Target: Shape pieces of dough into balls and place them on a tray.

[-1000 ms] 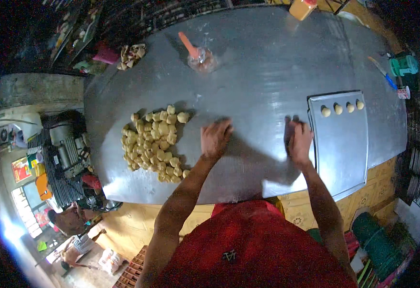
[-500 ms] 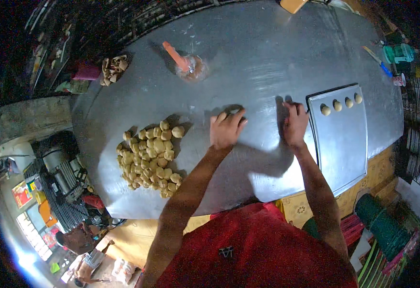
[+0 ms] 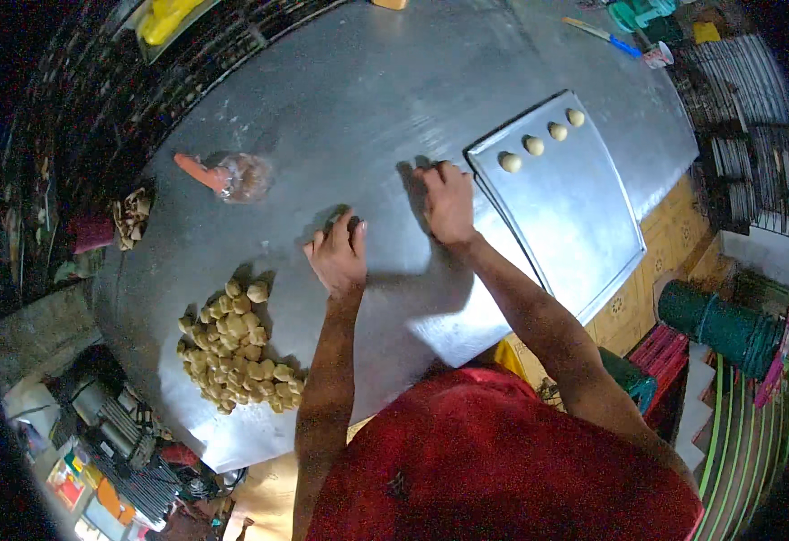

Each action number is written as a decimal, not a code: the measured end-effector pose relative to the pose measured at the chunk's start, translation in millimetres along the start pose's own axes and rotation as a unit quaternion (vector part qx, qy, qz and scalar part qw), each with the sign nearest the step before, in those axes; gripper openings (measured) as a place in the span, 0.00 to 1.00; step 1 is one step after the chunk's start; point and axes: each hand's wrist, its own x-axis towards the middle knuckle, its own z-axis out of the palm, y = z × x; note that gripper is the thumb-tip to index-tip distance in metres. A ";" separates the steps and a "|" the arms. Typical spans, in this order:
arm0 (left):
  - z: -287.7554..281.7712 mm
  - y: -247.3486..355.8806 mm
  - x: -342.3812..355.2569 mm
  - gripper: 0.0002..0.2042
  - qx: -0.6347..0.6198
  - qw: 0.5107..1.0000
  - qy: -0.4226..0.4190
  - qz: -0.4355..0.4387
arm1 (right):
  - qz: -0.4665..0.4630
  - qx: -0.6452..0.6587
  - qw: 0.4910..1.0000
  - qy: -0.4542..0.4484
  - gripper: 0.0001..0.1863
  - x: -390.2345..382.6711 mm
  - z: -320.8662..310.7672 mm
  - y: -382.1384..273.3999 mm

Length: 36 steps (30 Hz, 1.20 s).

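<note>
On the grey metal table (image 3: 358, 108), my left hand (image 3: 335, 257) is cupped palm-down with bent fingers, right of a heap of pale dough pieces (image 3: 232, 343). My right hand (image 3: 449, 203) curls likewise on the tabletop beside the left edge of a metal tray (image 3: 575, 225). Whatever lies beneath either palm is hidden. Several round dough balls (image 3: 534, 145) form a row along the tray's far end.
An orange-handled tool (image 3: 198, 169) lies by a clear plastic bag (image 3: 246, 178). At the far right are a blue-handled blade (image 3: 620, 43), a cup (image 3: 658, 54) and green containers (image 3: 642, 16). Stacked trays (image 3: 746, 117) and green rolls (image 3: 710, 325) stand beyond the table.
The view has swung, so table and tray appear tilted and shifted. Both curled hands have shifted slightly over the tabletop, their fingers changing bend. The row on the tray looks the same.
</note>
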 end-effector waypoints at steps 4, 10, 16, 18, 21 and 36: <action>-6.7 17.9 -30.7 0.13 -0.062 0.997 0.017 0.036 | -0.022 0.156 0.987 -0.019 0.20 -48.5 -5.2 9.1; -43.0 13.0 -89.0 0.13 -0.082 0.993 0.076 -0.026 | -0.084 0.232 0.969 -0.033 0.14 -88.8 -67.8 44.4; 23.0 167.3 -25.5 0.17 -0.255 0.951 -0.065 -0.161 | 0.218 0.396 0.890 -0.060 0.08 -92.0 -141.9 108.6; 45.7 233.3 3.3 0.17 -0.364 0.914 -0.117 -0.132 | 0.207 0.391 0.894 -0.075 0.11 -74.6 -163.4 141.7; 65.2 294.6 37.5 0.18 -0.300 0.924 -0.207 -0.118 | 0.135 0.251 0.955 -0.084 0.12 -54.6 -176.0 177.0; 0.9 98.2 -77.4 0.24 -0.103 0.961 -0.105 -0.236 | -0.081 0.173 0.974 -0.125 0.22 -109.5 -125.0 52.7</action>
